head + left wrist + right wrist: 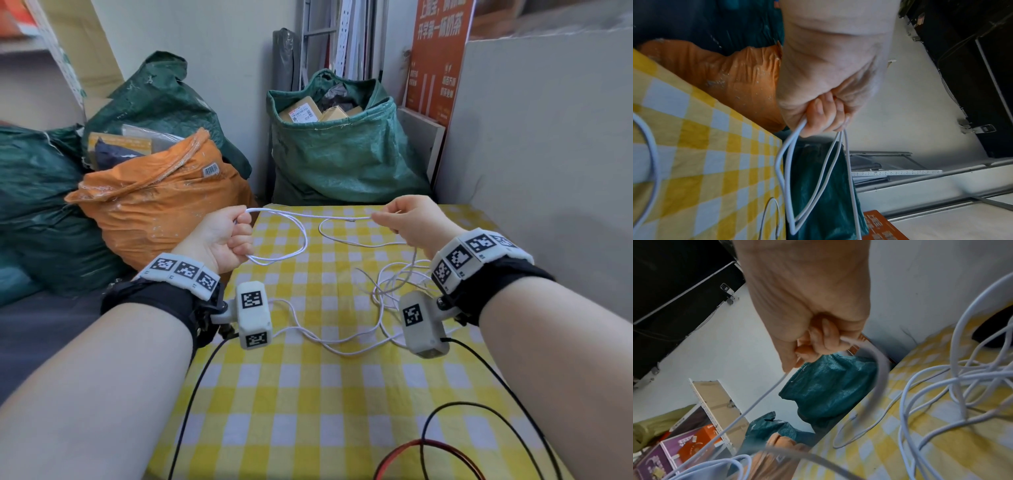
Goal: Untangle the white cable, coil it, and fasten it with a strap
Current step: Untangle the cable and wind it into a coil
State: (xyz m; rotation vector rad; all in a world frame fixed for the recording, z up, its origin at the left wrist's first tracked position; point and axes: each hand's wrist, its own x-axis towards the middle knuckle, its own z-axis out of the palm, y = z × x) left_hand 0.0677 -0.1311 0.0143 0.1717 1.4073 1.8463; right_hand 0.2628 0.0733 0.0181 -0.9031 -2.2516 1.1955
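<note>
A thin white cable (308, 216) is stretched above the yellow checked tablecloth (308, 394) between my two hands. My left hand (226, 236) is fisted round a small loop of the cable (789, 178), which hangs from the fist to the right. My right hand (407, 216) pinches the cable (764, 394) between thumb and fingers. From there the strand drops to a loose tangle (397, 284) on the cloth under my right wrist, seen close in the right wrist view as a tangle (962, 378). No strap is visible.
An orange sack (161, 198) and green sacks (342, 147) stand beyond the table's far and left edges. A grey board (548, 137) rises along the right side. Black and red wires (462, 428) run from the wrist cameras over the near cloth.
</note>
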